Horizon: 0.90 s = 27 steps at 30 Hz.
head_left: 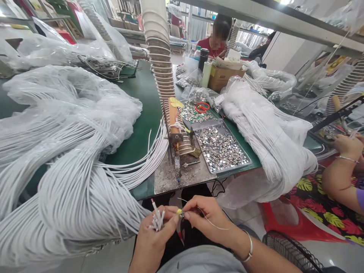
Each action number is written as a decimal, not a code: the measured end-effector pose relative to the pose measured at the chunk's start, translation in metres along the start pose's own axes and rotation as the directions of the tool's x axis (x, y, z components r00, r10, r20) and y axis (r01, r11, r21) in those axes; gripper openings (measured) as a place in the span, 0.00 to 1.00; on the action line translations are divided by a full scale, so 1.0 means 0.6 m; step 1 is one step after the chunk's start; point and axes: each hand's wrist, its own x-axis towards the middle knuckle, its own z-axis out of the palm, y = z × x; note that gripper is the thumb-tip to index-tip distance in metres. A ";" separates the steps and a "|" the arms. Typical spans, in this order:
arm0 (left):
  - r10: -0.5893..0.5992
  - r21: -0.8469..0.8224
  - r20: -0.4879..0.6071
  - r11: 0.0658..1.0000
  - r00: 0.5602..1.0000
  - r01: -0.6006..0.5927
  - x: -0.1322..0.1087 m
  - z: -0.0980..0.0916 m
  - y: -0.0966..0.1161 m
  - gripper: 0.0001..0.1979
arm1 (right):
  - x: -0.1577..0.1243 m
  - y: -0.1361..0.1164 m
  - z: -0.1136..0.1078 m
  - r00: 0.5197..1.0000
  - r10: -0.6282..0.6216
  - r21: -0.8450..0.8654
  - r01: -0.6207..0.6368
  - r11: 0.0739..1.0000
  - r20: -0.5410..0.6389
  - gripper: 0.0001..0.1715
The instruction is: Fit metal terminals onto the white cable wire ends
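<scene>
My left hand (156,239) is closed around a small bunch of white cable ends (157,220) that fan out from a big bundle of white cables (71,193) draped over the table edge. My right hand (206,218) pinches a small metal part (182,214) against one cable end near my left thumb, which wears a yellow fingertip cover (179,211). A thin wire (210,222) trails across my right hand. Both hands sit below the front edge of the green table (142,113).
A soldering stand (176,140) on a metal plate (182,172) stands just ahead, under a ribbed fume hose (159,57). A tray of small metal parts (220,148) lies to its right, beside another white cable bundle (264,132). Another person's arm (338,178) is at right; a seated person (217,38) works beyond.
</scene>
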 end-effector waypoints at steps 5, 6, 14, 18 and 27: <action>0.078 0.019 -0.148 0.997 0.986 -0.076 0.008 0.005 0.002 0.11 | -0.011 0.004 -0.009 0.980 -0.195 -0.102 0.190 0.977 -0.041 0.19; 0.092 0.001 -0.173 0.996 0.980 -0.094 0.011 0.007 0.004 0.10 | -0.013 0.006 -0.010 0.974 -0.219 -0.099 0.214 0.972 -0.048 0.21; 0.229 0.062 -0.255 0.973 0.940 -0.220 0.035 0.025 0.079 0.09 | 0.006 -0.006 -0.006 0.870 -0.438 -0.300 0.366 0.881 -0.226 0.07; 0.233 0.021 -0.237 0.972 0.943 -0.235 0.041 0.030 0.070 0.07 | 0.015 -0.019 -0.002 0.845 -0.472 -0.275 0.405 0.872 -0.250 0.10; 0.217 -0.077 -0.279 0.966 0.935 -0.248 0.058 0.036 0.047 0.08 | 0.032 -0.020 -0.001 0.835 -0.485 -0.273 0.418 0.867 -0.261 0.10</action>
